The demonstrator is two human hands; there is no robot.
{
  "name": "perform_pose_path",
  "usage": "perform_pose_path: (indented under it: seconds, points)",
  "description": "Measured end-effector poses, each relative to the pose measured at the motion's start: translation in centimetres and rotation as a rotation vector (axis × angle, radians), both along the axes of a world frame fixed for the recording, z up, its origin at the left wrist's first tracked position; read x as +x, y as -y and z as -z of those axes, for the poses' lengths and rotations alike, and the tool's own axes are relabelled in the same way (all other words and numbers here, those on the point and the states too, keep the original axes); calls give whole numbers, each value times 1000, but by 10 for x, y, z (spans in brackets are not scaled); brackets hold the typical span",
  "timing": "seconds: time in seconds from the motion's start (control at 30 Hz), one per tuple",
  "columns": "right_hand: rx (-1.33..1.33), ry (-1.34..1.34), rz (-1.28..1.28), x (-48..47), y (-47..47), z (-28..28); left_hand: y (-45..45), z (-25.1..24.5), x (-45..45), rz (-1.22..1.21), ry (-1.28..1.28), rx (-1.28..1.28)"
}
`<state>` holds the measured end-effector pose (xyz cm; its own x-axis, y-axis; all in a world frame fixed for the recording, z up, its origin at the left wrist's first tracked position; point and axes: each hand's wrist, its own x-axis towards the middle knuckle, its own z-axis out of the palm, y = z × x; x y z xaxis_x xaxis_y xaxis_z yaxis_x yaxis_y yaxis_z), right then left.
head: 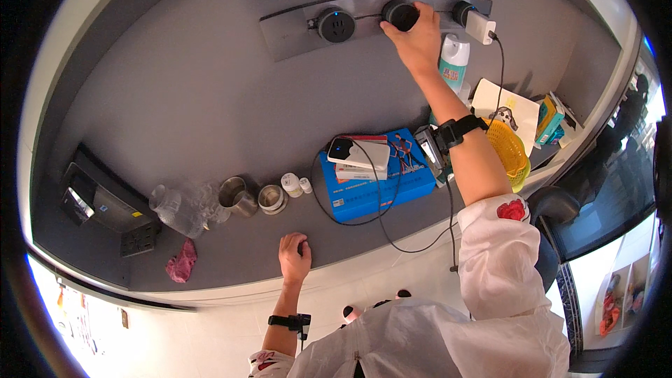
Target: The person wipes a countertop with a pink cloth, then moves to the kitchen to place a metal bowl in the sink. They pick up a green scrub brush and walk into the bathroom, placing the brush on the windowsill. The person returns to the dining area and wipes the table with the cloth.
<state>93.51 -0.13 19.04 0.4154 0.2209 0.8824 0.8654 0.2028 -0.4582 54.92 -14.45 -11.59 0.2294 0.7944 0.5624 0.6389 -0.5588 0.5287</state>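
Observation:
My right hand (420, 37) reaches up to the wall and grips a round black socket module (400, 14) by its rim, thumb on the left and fingers on the right. The module sits on a grey metal power track (294, 44). To its left on the same track is another round socket module (336, 25) with a small blue light. A third module (463, 12) on the right carries a white charger plug (480, 28) with a black cable. My left hand (295, 257) rests curled at the counter's front edge; a dark patch shows by its thumb, too small to identify.
A blue box (378, 199) bears a white power bank (359, 153). Leftward stand small white bottles (291, 185), a metal cup (237, 196) and a glass pitcher (176, 210). A pink cloth (182, 262) lies near. Beside my right arm are a spray can (453, 58) and a yellow basket (506, 147).

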Motion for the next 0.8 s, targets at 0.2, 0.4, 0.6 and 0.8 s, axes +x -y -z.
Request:
perform_pose_path:
  seconds: [0.2,0.4,0.6,0.8]
  points:
    - [78,73,3,0,-5,1,2,-2,0,-17,15,8]
    - [66,52,46,-1,-10,1,4,-3,-1,-8,13,8]
    - [7,-39,45,-7,-5,0,4,-4,-2,-2,50,-3]
    - [29,-3,92,-10,-4,0,3,-4,-3,16,63,9]
